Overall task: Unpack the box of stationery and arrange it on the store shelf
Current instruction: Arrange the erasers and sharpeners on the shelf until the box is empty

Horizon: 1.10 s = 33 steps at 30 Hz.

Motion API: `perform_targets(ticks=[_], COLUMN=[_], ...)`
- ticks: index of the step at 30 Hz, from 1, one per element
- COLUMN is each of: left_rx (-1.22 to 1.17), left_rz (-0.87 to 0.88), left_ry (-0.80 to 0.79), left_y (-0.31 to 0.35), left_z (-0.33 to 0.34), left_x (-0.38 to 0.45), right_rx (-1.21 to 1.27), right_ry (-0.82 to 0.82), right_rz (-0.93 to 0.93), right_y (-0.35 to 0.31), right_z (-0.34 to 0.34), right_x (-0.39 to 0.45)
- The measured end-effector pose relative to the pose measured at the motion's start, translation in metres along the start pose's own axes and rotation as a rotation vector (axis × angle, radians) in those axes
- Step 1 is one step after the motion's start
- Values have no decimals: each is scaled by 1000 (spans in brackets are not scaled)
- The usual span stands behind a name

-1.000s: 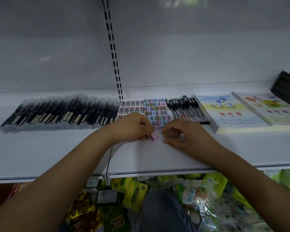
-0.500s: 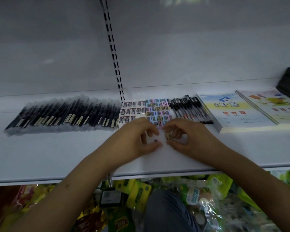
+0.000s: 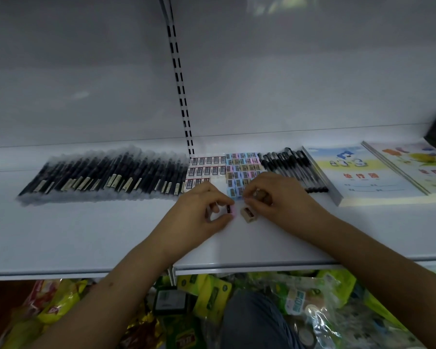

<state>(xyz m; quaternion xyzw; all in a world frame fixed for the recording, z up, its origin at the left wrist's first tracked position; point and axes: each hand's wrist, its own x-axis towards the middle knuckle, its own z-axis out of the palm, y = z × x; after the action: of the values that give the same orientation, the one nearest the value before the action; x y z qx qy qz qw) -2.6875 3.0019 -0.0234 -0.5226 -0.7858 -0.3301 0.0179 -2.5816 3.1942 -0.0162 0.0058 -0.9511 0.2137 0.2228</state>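
pinched between thumb and forefinger of my left hand is a pink sharpener, low over the white shelf. my right hand curls loosely, fingertips touching a beige sharpener lying on the shelf just beside the pink one; something small sits inside that hand, i can't tell what. behind them lie rows of coloured sharpeners, white erasers to their left, black pens and workbooks to the right, wrapped pens far left.
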Motion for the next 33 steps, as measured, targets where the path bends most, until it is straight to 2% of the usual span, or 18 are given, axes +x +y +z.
perform_targets(ticks=[2,6,13,21,25,28,30,33], left_rx=[-7,42,13,-21,-23,20,89,271], left_rz=[-8,18,24,-4,-51,-107,-175,-346], left_ry=[26,41,38,31,30,128,231,380], left_y=[0,-2,-3,-6,-4,-9,-19,-40], left_z=[1,0,3,7,-6,-32,-56,-101], left_x=[-1,-2,9,12,-5,-44,-83,-168], right_rx=[-4,18,28,-19,-26,24,56,172], right_ry=[35,-51,-69,-30,83,177,166,144], right_rz=[-30,-78,56,59,75,73,44,-115], right_y=[1,1,3,1,-7,-26,-52,-117], right_z=[-3,-9,3,10,2,1,11,51], right_x=[-5,-18,0,-4,-10,1,19,49])
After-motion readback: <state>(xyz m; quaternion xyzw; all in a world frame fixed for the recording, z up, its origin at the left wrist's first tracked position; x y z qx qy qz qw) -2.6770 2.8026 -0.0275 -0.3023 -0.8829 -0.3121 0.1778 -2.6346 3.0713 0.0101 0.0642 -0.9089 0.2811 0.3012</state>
